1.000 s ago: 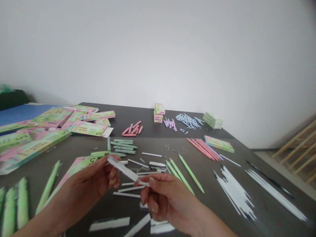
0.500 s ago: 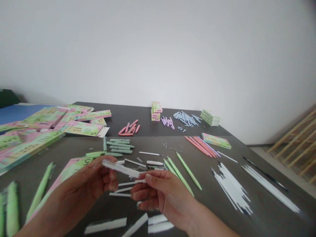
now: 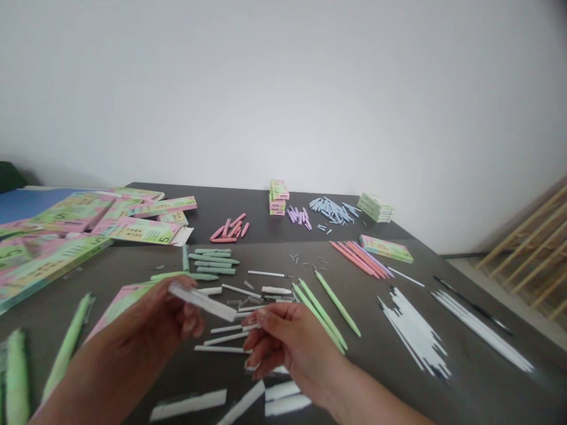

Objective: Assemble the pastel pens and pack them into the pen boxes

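My left hand (image 3: 155,330) is closed on a white pen barrel (image 3: 204,301), pinching its left end between thumb and fingers. The barrel points right and slightly down, its free end just short of my right hand (image 3: 283,336). My right thumb and forefinger are pressed together at a small pale piece (image 3: 250,326) too blurred to name. Below both hands lie several white pen parts (image 3: 190,405). Behind the fingers, thin white tubes (image 3: 221,349) and a white pointed barrel (image 3: 276,290) rest on the dark table (image 3: 354,366).
Light green pens (image 3: 337,302) lie right of my hands, with white refills (image 3: 414,330) beyond. Dark green barrels (image 3: 215,260), pink parts (image 3: 230,230), purple parts (image 3: 300,217) and blue parts (image 3: 332,209) lie farther back. Printed boxes (image 3: 144,229) heap at left; more boxes (image 3: 278,198) are stacked at the back.
The white pen barrel has shifted left with my left hand, and its right end has come away from my right fingers. My right hand stays nearly in place.
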Demonstrator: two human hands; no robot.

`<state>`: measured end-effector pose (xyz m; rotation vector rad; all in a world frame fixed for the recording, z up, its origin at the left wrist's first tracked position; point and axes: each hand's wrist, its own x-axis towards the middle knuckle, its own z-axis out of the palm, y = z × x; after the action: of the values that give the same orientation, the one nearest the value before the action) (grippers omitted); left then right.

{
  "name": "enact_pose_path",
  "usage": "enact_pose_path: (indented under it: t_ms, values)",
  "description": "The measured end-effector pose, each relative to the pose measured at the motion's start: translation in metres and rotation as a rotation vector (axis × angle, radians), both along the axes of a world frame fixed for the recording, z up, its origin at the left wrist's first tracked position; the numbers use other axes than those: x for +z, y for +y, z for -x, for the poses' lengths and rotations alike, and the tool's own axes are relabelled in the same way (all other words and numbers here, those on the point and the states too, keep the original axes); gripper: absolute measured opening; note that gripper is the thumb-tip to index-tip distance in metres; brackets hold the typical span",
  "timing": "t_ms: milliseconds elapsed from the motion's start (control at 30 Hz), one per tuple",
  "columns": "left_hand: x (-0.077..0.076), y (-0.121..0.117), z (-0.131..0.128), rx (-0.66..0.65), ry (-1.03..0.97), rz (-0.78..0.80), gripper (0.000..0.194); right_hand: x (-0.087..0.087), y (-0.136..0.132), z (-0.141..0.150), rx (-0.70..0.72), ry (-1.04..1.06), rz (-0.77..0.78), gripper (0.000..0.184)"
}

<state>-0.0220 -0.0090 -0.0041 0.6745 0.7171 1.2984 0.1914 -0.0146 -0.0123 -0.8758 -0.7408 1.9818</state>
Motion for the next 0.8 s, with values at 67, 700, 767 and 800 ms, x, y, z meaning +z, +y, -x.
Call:
enact_pose_path:
  t_ms: [67, 700, 767, 800]
  values:
    - [0.010, 0.004, 0.001, 0.162, 0.030, 0.078, 0.015, 0.002, 0.000, -0.002, -0.024, -0.037, -0.076, 0.043]
    - [0.010, -0.034, -0.035, -0.439, 0.523, 0.117, 0.047, 0.007, -0.023, 0.000, -0.279, -0.721, -1.383, 0.017]
    - [0.007, -0.034, -0.036, -0.446, 0.519, 0.098, 0.048, 0.006, -0.023, 0.001, -0.240, -0.722, -1.381, 0.017]
    - [0.006, -0.034, -0.037, -0.451, 0.513, 0.091, 0.049, 0.005, -0.023, 0.002, -0.232, -0.720, -1.385, 0.017]
